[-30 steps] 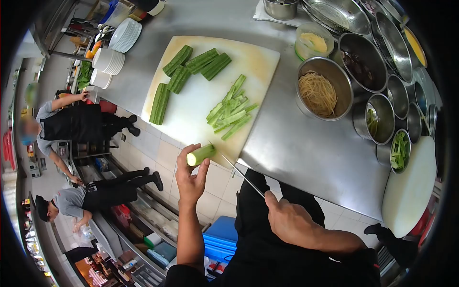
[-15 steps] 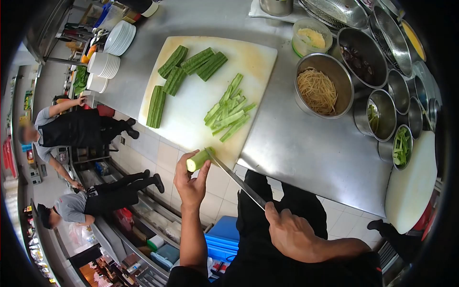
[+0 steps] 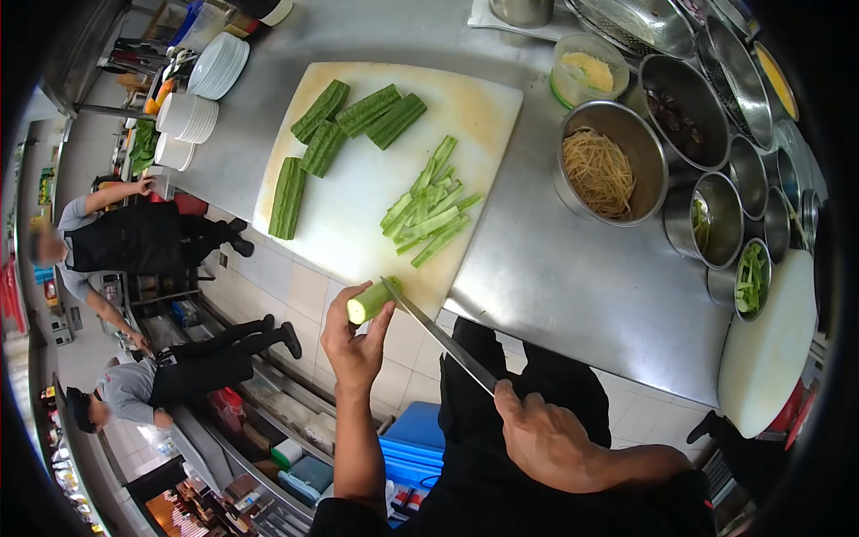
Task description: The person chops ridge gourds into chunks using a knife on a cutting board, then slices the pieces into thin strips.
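My left hand (image 3: 358, 338) is closed around a short piece of pale green gourd (image 3: 365, 308), its cut face turned toward me, just off the near edge of the white cutting board (image 3: 358, 233). In my right hand (image 3: 548, 440) is the handle of a long knife (image 3: 438, 336). The blade's tip end touches the far end of the held piece. Several dark green ridged gourd pieces (image 3: 288, 199) lie on the board's far left half. A heap of light green strips (image 3: 425, 210) rests toward its right side.
On the steel counter (image 3: 555, 304), a bowl of pale shreds (image 3: 599, 174) stands right of the board among several metal bowls (image 3: 684, 112). Plates (image 3: 219, 67) and small bowls (image 3: 188, 116) are stacked at the far left. Two people in black aprons (image 3: 125, 237) stand beyond, on the left.
The whole view has shifted slightly. My hands, the knife and the gourd piece keep almost the same position relative to one another.
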The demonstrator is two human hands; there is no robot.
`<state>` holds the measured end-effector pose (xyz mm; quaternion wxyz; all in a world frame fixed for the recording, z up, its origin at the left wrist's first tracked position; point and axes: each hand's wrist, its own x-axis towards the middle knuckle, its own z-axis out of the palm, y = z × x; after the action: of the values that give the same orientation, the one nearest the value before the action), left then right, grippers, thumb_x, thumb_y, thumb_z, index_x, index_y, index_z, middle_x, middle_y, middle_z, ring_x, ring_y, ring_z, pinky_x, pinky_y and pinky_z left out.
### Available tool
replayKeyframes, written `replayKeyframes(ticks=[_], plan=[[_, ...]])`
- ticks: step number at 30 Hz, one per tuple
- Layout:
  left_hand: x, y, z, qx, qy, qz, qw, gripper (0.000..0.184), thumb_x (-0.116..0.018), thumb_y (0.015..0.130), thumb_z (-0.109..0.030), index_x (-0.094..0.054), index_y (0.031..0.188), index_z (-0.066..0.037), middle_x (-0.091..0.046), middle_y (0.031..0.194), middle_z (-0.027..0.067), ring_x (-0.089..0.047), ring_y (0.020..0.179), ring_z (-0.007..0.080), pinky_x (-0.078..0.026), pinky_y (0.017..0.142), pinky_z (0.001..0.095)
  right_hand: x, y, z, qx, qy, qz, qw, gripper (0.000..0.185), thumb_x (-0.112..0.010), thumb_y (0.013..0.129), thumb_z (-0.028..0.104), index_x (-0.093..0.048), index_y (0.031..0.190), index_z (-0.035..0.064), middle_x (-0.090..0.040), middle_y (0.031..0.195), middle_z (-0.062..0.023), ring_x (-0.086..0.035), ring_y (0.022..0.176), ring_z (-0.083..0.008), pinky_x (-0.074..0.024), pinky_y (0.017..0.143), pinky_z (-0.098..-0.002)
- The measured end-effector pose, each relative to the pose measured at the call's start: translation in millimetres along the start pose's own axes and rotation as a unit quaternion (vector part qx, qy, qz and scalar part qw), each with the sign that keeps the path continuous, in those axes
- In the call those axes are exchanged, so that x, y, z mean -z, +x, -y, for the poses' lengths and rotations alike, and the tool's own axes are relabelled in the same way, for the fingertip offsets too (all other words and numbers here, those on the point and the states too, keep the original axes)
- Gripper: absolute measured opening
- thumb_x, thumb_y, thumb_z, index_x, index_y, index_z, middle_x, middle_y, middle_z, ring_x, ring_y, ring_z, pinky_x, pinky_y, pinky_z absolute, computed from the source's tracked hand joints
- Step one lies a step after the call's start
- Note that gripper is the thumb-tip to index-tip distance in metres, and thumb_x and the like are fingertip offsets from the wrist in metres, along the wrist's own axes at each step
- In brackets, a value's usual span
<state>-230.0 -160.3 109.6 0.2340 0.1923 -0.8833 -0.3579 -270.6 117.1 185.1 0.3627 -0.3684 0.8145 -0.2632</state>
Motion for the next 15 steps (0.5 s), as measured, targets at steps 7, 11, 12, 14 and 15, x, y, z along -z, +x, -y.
replayKeyframes(ticks=[7, 11, 12, 14, 15], plan=[[2.1, 2.8, 0.5, -0.010, -0.002, 0.018, 1.000, 0.039, -0.083, 0.079, -0.003, -0.063, 0.112, 0.002, -0.070, 0.106, 0.0146, -0.069, 0.088, 0.0196, -0.056, 0.074, 0.0300, -3.6, 6.5, 4.2, -0.023, -0.006, -0.009, 1.000, 0.036, -0.057, 0.092, 0.007, -0.050, 0.123, -0.0103, -0.058, 0.063, -0.0210, -0.064, 0.049, -0.0343, -0.0532, 0.043, -0.0408], [2.8, 4.0, -1.9, -0.008, -0.004, 0.023, 1.000, 0.040, -0.083, 0.079, -0.003, -0.063, 0.112, 0.002, -0.070, 0.106, 0.0148, -0.069, 0.090, 0.0201, -0.056, 0.076, 0.0311, -3.8, 10.1, 7.1, -0.024, -0.025, -0.003, 0.999, 0.041, -0.058, 0.087, 0.005, -0.046, 0.123, -0.0109, -0.059, 0.065, -0.0207, -0.067, 0.051, -0.0324, -0.0553, 0.043, -0.0388], [2.7, 3.6, -0.9, -0.007, -0.007, 0.024, 1.000, 0.040, -0.083, 0.079, -0.003, -0.063, 0.112, 0.002, -0.070, 0.106, 0.0148, -0.069, 0.090, 0.0201, -0.056, 0.076, 0.0311, -3.6, 10.1, 8.2, -0.026, -0.028, -0.002, 0.999, 0.039, -0.058, 0.088, 0.005, -0.046, 0.122, -0.0109, -0.059, 0.065, -0.0206, -0.067, 0.051, -0.0326, -0.0552, 0.042, -0.0389], [1.8, 3.4, 2.1, -0.017, -0.004, 0.020, 1.000, 0.040, -0.083, 0.079, -0.003, -0.063, 0.112, 0.002, -0.070, 0.106, 0.0149, -0.069, 0.091, 0.0212, -0.056, 0.078, 0.0321, -3.3, 11.0, 9.9, -0.029, -0.036, -0.002, 0.999, 0.038, -0.057, 0.088, 0.005, -0.047, 0.121, -0.0109, -0.059, 0.065, -0.0205, -0.067, 0.051, -0.0327, -0.0551, 0.042, -0.0389], [1.5, 3.1, 2.3, -0.016, -0.008, 0.019, 1.000, 0.040, -0.083, 0.079, -0.003, -0.063, 0.112, 0.002, -0.070, 0.106, 0.0149, -0.069, 0.091, 0.0212, -0.056, 0.078, 0.0321, -4.0, 11.8, 10.7, -0.035, -0.037, -0.001, 0.999, 0.037, -0.057, 0.088, 0.005, -0.048, 0.120, -0.0107, -0.059, 0.065, -0.0203, -0.067, 0.051, -0.0328, -0.0552, 0.042, -0.0390]])
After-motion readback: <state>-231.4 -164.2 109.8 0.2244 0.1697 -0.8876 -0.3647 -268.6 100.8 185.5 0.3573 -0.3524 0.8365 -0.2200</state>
